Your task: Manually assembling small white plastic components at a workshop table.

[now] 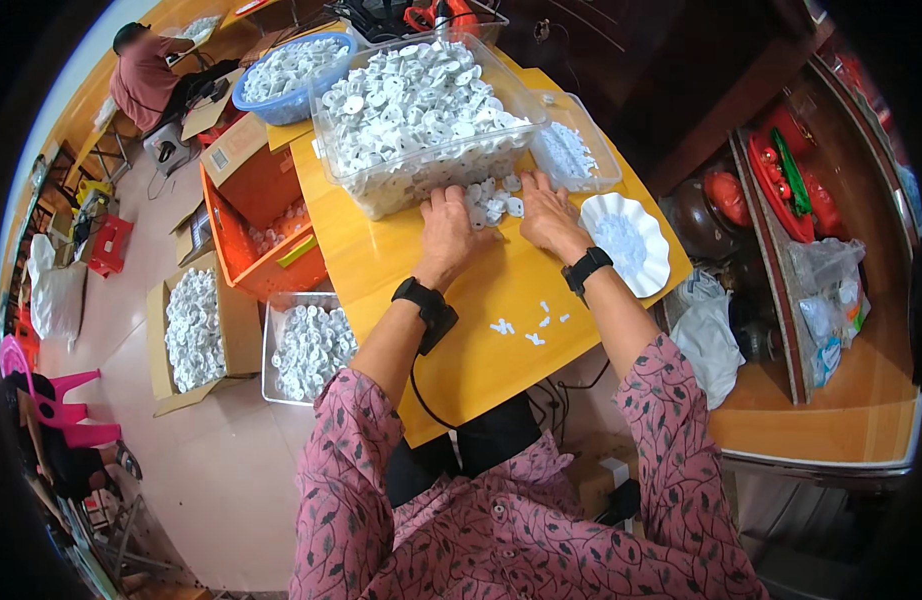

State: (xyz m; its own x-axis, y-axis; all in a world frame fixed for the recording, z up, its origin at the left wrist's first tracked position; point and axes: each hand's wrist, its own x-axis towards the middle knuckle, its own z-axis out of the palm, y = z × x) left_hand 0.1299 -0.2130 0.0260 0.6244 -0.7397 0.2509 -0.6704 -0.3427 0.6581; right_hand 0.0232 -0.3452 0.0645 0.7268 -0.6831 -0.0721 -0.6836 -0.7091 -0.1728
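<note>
A small heap of white round plastic parts (493,203) lies on the yellow table, right in front of a large clear tub (381,172) piled high with the same kind of parts. My left hand (449,238) rests at the heap's left side, its fingers stretched toward the tub's base. On the other side of the heap is my right hand (551,216), palm down with fingers extended toward the parts. Neither hand visibly grips a part. Several small white plastic pieces (534,339) lie loose on the tabletop nearer to me.
Right of my hands stand a white scalloped dish (656,226) and a clear container (605,150), both with small translucent pieces. A blue basin (349,42) of parts is far left. Beside the table are an orange crate (224,215), a cardboard box (158,320) and a tray (268,345).
</note>
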